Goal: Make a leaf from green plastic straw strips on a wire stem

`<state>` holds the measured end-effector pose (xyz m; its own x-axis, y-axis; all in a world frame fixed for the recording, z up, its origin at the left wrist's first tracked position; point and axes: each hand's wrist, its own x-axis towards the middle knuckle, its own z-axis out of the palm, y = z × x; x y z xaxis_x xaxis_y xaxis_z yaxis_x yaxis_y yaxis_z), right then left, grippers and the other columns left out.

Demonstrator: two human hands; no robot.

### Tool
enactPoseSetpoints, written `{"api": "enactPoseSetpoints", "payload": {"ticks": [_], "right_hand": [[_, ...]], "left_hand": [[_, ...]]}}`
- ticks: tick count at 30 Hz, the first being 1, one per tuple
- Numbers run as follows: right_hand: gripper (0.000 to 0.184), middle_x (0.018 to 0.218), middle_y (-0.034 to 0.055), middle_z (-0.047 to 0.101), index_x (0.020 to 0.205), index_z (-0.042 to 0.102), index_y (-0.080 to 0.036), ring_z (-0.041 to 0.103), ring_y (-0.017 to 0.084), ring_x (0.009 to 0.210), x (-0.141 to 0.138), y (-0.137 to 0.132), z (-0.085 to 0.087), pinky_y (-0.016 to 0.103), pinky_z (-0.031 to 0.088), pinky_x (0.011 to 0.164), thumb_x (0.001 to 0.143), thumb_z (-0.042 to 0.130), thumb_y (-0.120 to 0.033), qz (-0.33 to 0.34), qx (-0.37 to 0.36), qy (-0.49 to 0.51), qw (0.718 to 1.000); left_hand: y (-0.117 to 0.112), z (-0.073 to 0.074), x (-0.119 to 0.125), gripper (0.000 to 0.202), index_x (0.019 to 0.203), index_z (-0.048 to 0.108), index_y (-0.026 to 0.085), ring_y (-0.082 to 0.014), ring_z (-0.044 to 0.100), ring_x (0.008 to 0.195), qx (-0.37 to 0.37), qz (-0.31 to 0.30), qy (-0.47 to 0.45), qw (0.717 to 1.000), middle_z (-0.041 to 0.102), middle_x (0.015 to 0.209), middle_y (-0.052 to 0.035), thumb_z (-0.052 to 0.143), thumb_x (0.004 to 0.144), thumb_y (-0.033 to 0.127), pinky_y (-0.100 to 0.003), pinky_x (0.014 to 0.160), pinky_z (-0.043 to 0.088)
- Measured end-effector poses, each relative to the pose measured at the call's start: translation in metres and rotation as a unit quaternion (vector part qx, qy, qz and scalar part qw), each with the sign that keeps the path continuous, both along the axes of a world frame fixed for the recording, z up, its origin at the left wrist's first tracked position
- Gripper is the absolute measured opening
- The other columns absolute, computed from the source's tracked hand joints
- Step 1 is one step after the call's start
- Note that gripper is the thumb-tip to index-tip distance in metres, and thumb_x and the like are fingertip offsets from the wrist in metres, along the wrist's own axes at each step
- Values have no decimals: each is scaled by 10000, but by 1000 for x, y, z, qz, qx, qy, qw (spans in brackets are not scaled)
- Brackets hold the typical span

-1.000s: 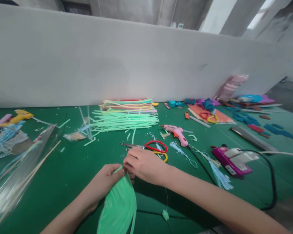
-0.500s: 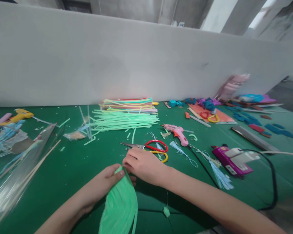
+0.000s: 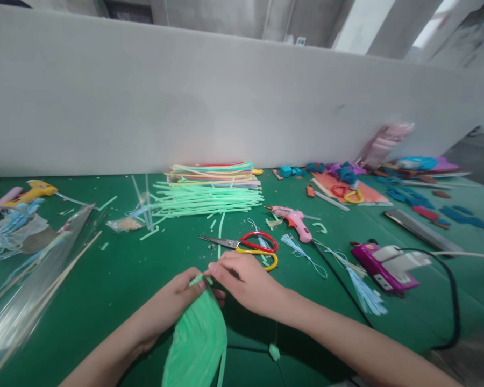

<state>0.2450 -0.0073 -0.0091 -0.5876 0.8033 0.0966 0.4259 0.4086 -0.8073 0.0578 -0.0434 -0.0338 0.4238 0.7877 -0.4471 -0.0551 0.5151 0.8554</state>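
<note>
My left hand (image 3: 187,290) is closed around the upper end of a green fuzzy panel (image 3: 197,338), its thumb lying on the front. The panel looks built of chenille stems laid side by side, and it hangs down past the bottom edge of the view. At its top tip, the fingertips of my right hand (image 3: 242,279) pinch a short green stem end. Just beyond my right hand lie scissors (image 3: 236,244) with one red and one yellow handle. A small green lump (image 3: 274,352) on a thin thread lies below my right forearm.
Green chenille stems (image 3: 210,199) are piled ahead, with multicoloured ones behind. To the right are a pink glue gun (image 3: 292,219), pale blue tassels (image 3: 365,290) and a magenta power strip (image 3: 381,269). Clear plastic sheeting (image 3: 36,285) and a yellow glue gun (image 3: 36,191) lie left. A white partition (image 3: 226,102) stands behind.
My right hand has shifted slightly down and turned, so its fingertips and the stem end at the panel's tip show more. My left hand and the panel have barely moved.
</note>
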Motion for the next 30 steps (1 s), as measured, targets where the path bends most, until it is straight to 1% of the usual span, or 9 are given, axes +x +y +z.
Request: {"api": "enactPoseSetpoints", "payload": {"ticks": [3, 6, 10, 12, 14, 17, 19, 26, 30], "right_hand": [[248, 702, 14, 656, 782, 695, -150, 565, 128, 646, -1, 7, -4, 234, 413, 595, 845, 617, -377, -21, -193, 63, 979], [270, 683, 0, 650, 762, 692, -148, 559, 116, 630, -3, 12, -9, 222, 405, 580, 733, 730, -414, -59, -281, 106, 952], [403, 549, -42, 529, 651, 615, -158, 457, 75, 506, -5, 15, -14, 201, 350, 475, 776, 648, -539, -105, -314, 118, 936], [392, 561, -41, 549, 672, 600, -160, 476, 77, 497, -5, 16, -15, 192, 357, 443, 709, 720, -532, -107, -326, 109, 933], [395, 611, -18, 613, 703, 613, -153, 547, 94, 536, -5, 18, -14, 187, 400, 450, 627, 796, -495, -86, -352, 101, 927], [381, 644, 11, 662, 723, 651, -136, 614, 105, 581, -4, 19, -12, 181, 452, 493, 609, 817, -459, -53, -379, 108, 917], [358, 626, 9, 664, 723, 667, -131, 621, 98, 567, -3, 20, -11, 174, 461, 498, 609, 821, -434, -55, -374, 114, 919], [251, 562, -1, 647, 718, 696, -117, 613, 94, 525, 0, 20, -11, 200, 511, 536, 622, 819, -313, -57, -371, 108, 920], [277, 570, -3, 651, 721, 698, -118, 618, 100, 535, 2, 22, -12, 212, 518, 555, 595, 833, -325, -37, -394, 127, 910]], "left_hand": [[-1, 4, 2, 322, 1025, 532, 185, -248, 688, 923, -20, 0, -17, 1000, 726, 1003, -110, 618, 842, 436, -412, 856, 501], [-1, 7, 3, 362, 1061, 508, 184, -269, 694, 945, -17, 2, -8, 1000, 736, 998, -128, 619, 840, 449, -430, 856, 507], [-1, 6, 3, 424, 1135, 465, 201, -274, 684, 973, -11, 5, 15, 1000, 736, 1002, -124, 602, 842, 475, -417, 828, 516], [0, 6, 3, 381, 1089, 466, 210, -267, 684, 942, 4, -9, 32, 999, 730, 979, -105, 560, 859, 498, -405, 799, 517], [0, 5, 3, 324, 1009, 491, 213, -248, 667, 897, 58, -33, 78, 995, 710, 950, -78, 502, 881, 511, -371, 765, 507], [2, 4, 3, 287, 892, 532, 210, -207, 587, 832, 191, -50, 208, 958, 640, 877, -31, 456, 898, 487, -312, 742, 453], [2, 4, 3, 285, 847, 532, 211, -189, 528, 789, 241, -53, 272, 930, 575, 819, -3, 434, 903, 473, -290, 725, 419], [2, 5, 6, 314, 852, 516, 210, -161, 464, 700, 222, -70, 278, 932, 496, 739, 29, 411, 901, 502, -261, 653, 370], [2, 8, 7, 319, 864, 503, 215, -150, 445, 643, 191, -69, 269, 941, 493, 682, 47, 439, 881, 527, -244, 591, 347]]}}
